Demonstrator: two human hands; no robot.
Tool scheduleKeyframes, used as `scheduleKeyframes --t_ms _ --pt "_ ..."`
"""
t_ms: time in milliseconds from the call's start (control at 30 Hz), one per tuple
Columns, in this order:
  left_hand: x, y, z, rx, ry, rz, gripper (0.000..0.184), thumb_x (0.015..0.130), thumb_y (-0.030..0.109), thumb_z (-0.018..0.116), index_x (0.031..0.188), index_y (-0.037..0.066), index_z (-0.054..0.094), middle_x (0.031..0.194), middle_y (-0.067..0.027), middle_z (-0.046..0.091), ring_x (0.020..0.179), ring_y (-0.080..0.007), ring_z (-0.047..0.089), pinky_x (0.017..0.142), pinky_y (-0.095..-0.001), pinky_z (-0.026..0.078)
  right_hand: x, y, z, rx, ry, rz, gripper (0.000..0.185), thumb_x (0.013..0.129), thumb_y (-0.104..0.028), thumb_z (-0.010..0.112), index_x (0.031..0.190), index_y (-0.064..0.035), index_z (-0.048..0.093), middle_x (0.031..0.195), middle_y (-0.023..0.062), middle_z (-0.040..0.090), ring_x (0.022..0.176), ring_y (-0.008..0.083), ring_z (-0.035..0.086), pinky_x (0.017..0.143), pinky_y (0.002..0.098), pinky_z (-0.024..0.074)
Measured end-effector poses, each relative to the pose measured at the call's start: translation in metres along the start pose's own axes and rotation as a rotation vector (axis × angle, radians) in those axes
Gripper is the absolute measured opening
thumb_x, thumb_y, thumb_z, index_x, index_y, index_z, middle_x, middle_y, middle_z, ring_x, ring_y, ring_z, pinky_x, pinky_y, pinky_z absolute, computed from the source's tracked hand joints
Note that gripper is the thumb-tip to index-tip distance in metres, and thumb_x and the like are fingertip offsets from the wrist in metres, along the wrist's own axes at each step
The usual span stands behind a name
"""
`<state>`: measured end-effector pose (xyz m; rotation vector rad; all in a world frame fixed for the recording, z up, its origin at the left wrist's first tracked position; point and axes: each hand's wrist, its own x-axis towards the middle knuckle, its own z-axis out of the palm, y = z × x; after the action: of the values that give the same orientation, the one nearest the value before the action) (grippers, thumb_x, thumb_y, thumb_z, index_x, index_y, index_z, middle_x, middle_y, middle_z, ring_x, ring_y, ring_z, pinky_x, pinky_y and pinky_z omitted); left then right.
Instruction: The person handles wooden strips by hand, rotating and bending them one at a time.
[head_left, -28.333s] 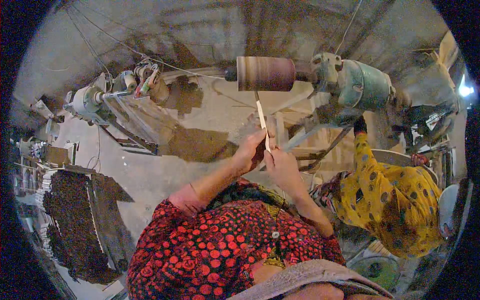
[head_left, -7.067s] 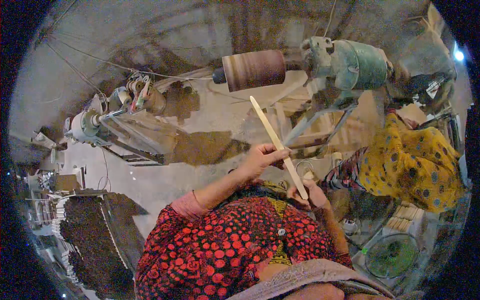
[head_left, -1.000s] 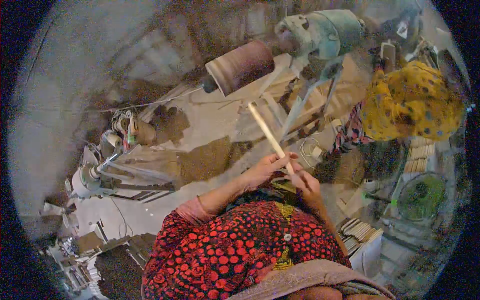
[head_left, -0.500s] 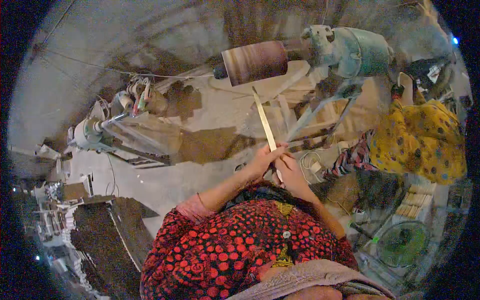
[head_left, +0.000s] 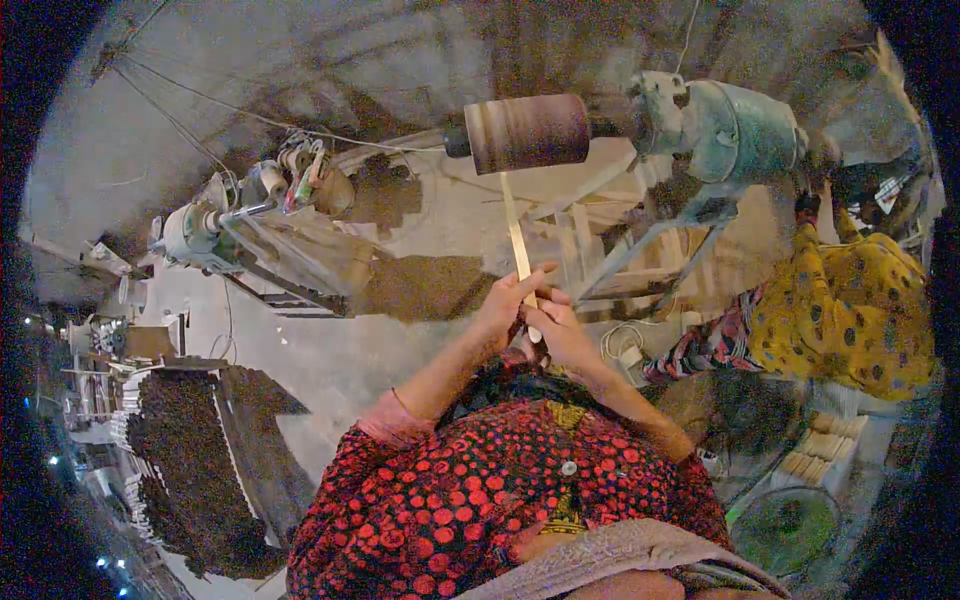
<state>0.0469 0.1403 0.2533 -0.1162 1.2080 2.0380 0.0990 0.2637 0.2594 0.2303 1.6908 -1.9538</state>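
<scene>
A long, flat, pale strip [head_left: 516, 236], which looks like wood, points away from my body. My left hand [head_left: 503, 308] is closed round its near part from the left. My right hand [head_left: 558, 332] grips the same strip near its rounded end, close against the left hand. The strip's far end meets the lower edge of a brown sanding drum [head_left: 530, 135] in the view; whether they touch I cannot tell. The drum sits on the shaft of a green motor [head_left: 735, 125].
A metal stand [head_left: 650, 245] carries the motor. Another motor [head_left: 190, 235] stands at left. A person in yellow spotted cloth [head_left: 845, 310] is at right, near a stack of pale strips [head_left: 825, 448] and a green round fan-like object [head_left: 790, 530]. A dark stack [head_left: 195, 460] lies lower left.
The strip's far end was slightly below the drum and now reaches its lower edge in the view. Both hands have shifted a little left with the strip. The camera view has also moved slightly.
</scene>
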Motion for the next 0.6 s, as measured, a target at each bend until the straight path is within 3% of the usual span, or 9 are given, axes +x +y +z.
scheduleKeyframes --t_ms 100,200,300,400,500,600 --pt "0.002 -0.001 0.004 -0.090 0.029 0.066 0.050 0.088 0.029 0.052 0.128 0.003 0.036 0.094 -0.0153 0.063 0.071 -0.0199 0.063 0.048 -0.0307 0.053 0.015 0.008 0.000 0.120 0.038 -0.060 0.025 0.092 -0.025 0.043 0.091 -0.0047 0.056 0.063 0.0030 0.057 0.044 0.0106 0.050 0.037 0.0241 0.0382" --pt "0.005 0.001 -0.003 0.025 0.006 0.150 0.054 0.085 0.028 0.056 0.127 0.001 0.034 0.093 -0.0150 0.063 0.066 -0.0179 0.062 0.042 -0.0269 0.050 0.026 0.011 -0.005 0.036 0.050 -0.008 0.024 0.091 -0.022 0.041 0.089 -0.0037 0.055 0.070 0.0027 0.057 0.050 0.0104 0.052 0.041 0.0241 0.0391" --pt "0.003 0.011 -0.003 0.099 0.005 0.214 0.054 0.084 0.025 0.058 0.125 -0.001 0.035 0.091 -0.0144 0.063 0.057 -0.0165 0.061 0.037 -0.0248 0.047 0.049 0.020 -0.001 -0.076 0.174 -0.180 0.022 0.094 -0.022 0.037 0.080 -0.0074 0.048 0.057 0.0013 0.048 0.039 0.0090 0.043 0.031 0.0224 0.0297" --pt "0.019 0.020 -0.015 0.063 0.050 0.197 0.053 0.083 0.022 0.058 0.125 -0.001 0.035 0.088 -0.0131 0.063 0.049 -0.0167 0.058 0.033 -0.0262 0.046 0.063 0.005 0.003 -0.069 0.166 -0.173 0.026 0.093 -0.022 0.036 0.074 -0.0084 0.046 0.055 0.0013 0.047 0.039 0.0086 0.042 0.031 0.0229 0.0296" --pt "0.016 0.045 -0.015 0.036 0.049 0.177 0.051 0.082 0.020 0.059 0.123 -0.001 0.038 0.086 -0.0120 0.062 0.047 -0.0166 0.057 0.031 -0.0264 0.045 0.066 -0.027 0.013 -0.045 0.132 -0.090 0.028 0.093 -0.023 0.036 0.070 -0.0092 0.044 0.054 0.0012 0.046 0.039 0.0087 0.041 0.032 0.0234 0.0294" --pt "0.017 0.064 -0.016 0.114 0.063 0.158 0.050 0.082 0.023 0.056 0.124 0.001 0.040 0.083 -0.0097 0.061 0.056 -0.0133 0.058 0.038 -0.0247 0.044 0.068 -0.053 0.019 -0.046 0.137 -0.090 0.028 0.092 -0.023 0.037 0.069 -0.0092 0.043 0.054 0.0013 0.046 0.039 0.0092 0.040 0.033 0.0239 0.0286"
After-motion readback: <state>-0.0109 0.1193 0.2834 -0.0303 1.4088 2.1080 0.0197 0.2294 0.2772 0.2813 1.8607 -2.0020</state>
